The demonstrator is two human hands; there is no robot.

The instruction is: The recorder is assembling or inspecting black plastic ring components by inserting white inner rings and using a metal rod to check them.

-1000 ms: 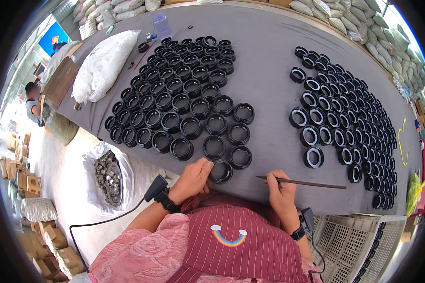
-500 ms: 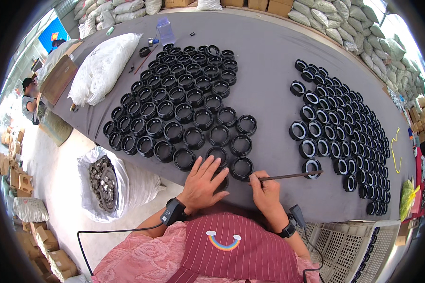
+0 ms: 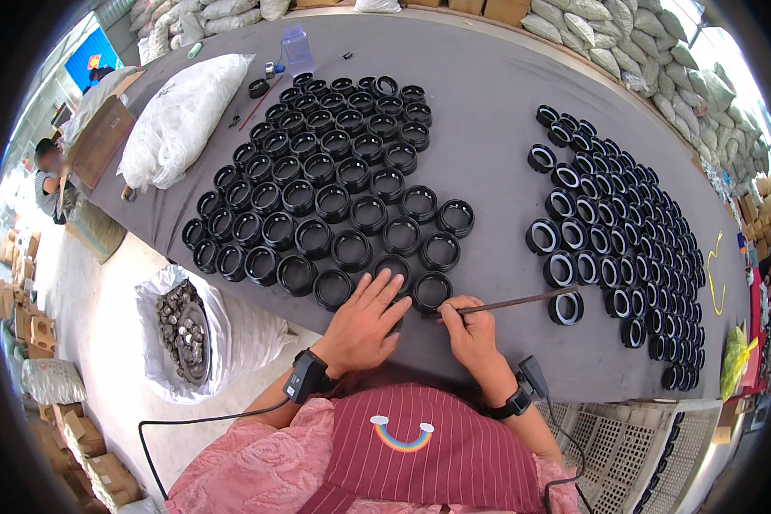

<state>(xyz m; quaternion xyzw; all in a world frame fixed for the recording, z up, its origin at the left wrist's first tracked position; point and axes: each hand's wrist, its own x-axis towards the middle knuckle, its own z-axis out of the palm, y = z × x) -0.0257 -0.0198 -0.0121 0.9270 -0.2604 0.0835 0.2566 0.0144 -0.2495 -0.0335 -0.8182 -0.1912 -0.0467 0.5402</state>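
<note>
Many black rings (image 3: pixel 350 250) stand in a dense group on the grey-covered table. My left hand (image 3: pixel 364 327) lies at the near edge of that group, fingers stretched over a ring and partly hiding it. In my right hand (image 3: pixel 471 332) is a thin brown stick (image 3: pixel 518 302), gripped between thumb and fingers. The stick's far end reaches toward the right-hand group, while its working tip is hidden by my fingers. Just above the right fingertips sits a black ring (image 3: pixel 433 291). A second group of rings (image 3: pixel 608 271) with pale inner bands fills the right side.
A white plastic bag (image 3: pixel 184 120) and a clear bottle (image 3: pixel 297 51) lie toward the table's far left. Below the left edge stands a white sack (image 3: pixel 152 355) of metallic pieces. Yellow cord (image 3: pixel 714 274) lies at right; crates (image 3: pixel 608 445) stand below. Another person sits far left.
Both hands have shifted slightly; the right hand with the stick has moved a little left and up. Several rings just beyond my hands have slid farther away. My left fingers have drawn closer together.
</note>
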